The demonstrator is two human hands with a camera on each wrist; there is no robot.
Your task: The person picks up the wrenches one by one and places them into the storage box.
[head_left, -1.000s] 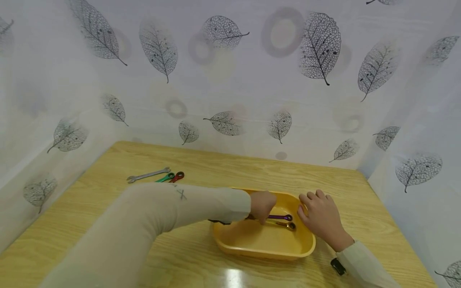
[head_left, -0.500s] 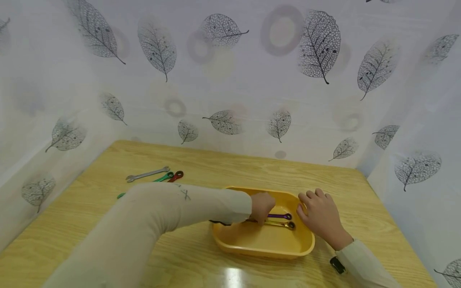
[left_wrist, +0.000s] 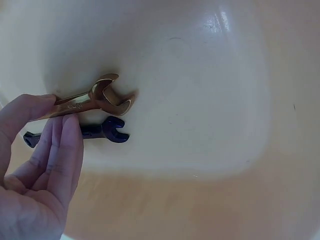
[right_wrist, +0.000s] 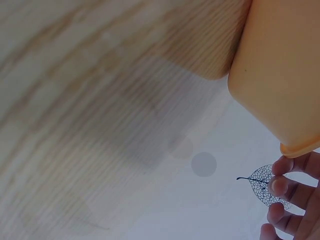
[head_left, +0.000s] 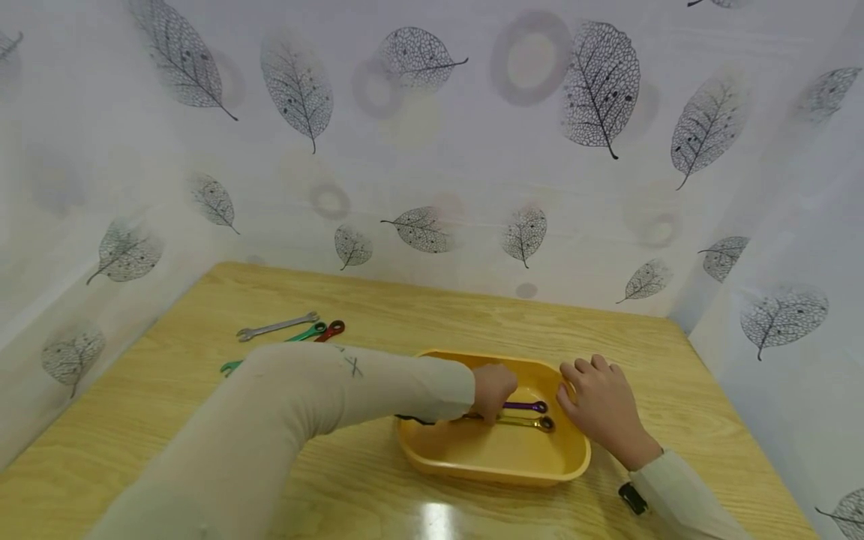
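Observation:
Inside the yellow plastic basin [head_left: 496,474], my left hand [head_left: 495,390] pinches a gold wrench [left_wrist: 75,106] between thumb and fingers. The wrench's open end points away from the fingertips in the left wrist view, and its ring end [head_left: 546,424] shows in the head view. Just beside it on the basin floor lies a dark purple wrench [left_wrist: 92,131], partly hidden behind my fingers. My right hand [head_left: 604,405] holds the basin's right rim, thumb at the inner side. From the right wrist view, its fingers [right_wrist: 300,192] are bent close by the rim.
On the table [head_left: 405,307] at the back left lie a silver wrench [head_left: 277,327], a green wrench [head_left: 309,331] and a red wrench [head_left: 331,330]. My left sleeve [head_left: 324,390] covers part of them. A leaf-patterned sheet [head_left: 432,172] hangs behind and at both sides.
The left forearm has shifted slightly, so the green wrench's other end shows beside the sleeve. The gold wrench has turned a little in the left hand; the right hand stays at the rim.

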